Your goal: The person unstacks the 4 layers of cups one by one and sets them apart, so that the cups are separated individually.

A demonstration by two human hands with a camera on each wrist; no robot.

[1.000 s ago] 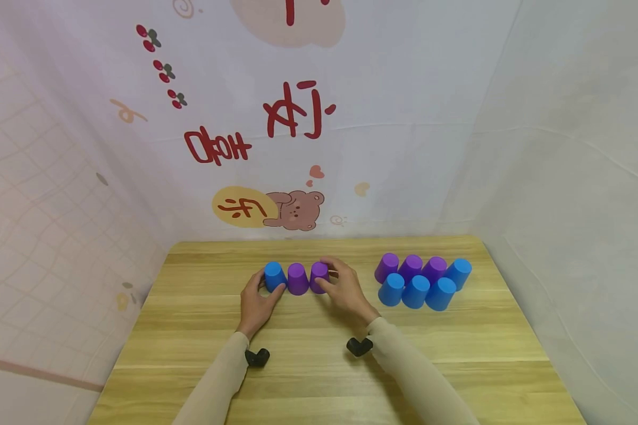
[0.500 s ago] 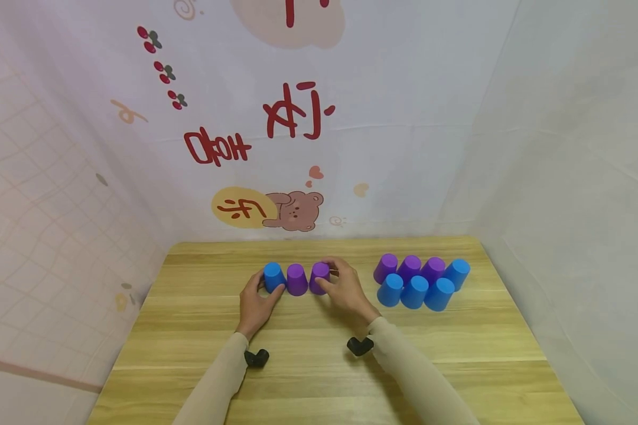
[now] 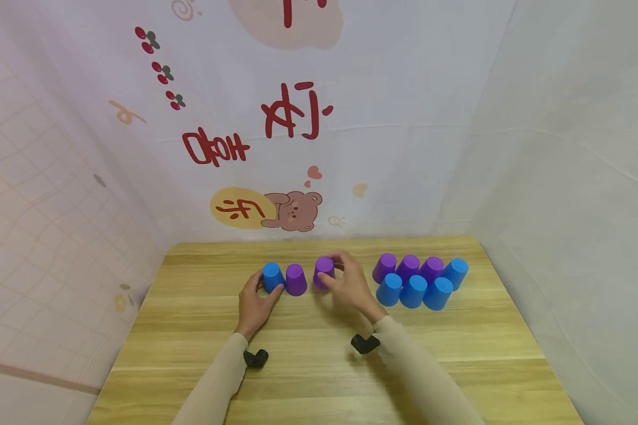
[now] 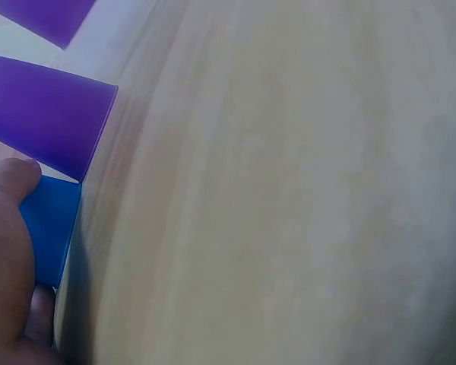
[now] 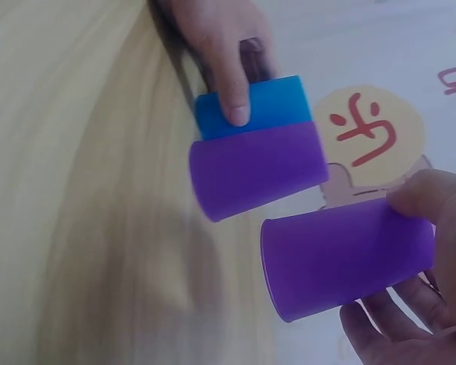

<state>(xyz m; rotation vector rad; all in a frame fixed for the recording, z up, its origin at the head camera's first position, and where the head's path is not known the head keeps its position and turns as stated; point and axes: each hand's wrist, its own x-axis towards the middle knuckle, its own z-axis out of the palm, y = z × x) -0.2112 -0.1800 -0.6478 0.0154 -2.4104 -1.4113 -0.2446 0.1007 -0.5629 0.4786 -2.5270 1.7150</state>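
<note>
My left hand (image 3: 256, 307) grips an upside-down blue cup (image 3: 273, 278) that stands on the table, thumb on its near side. Touching or nearly touching that cup on its right is an upside-down purple cup (image 3: 296, 281), which no hand holds. Farther right, my right hand (image 3: 350, 288) pinches another upside-down purple cup (image 5: 346, 255) between thumb and fingers. In the right wrist view this cup's rim is off the tabletop, and a gap parts it from the middle purple cup (image 5: 258, 167). The left thumb (image 4: 15, 180) lies across the blue cup in the left wrist view.
At the right of the wooden table (image 3: 319, 378) several upside-down cups stand in two rows. The back row has purple cups (image 3: 410, 268) and a blue cup (image 3: 455, 273); the front row has blue cups (image 3: 413, 291). A printed cloth wall (image 3: 404, 147) rises behind the table.
My right hand has lifted its purple cup slightly and moved it to the right, widening the gap to the middle purple cup. The left hand stays on the blue cup.
</note>
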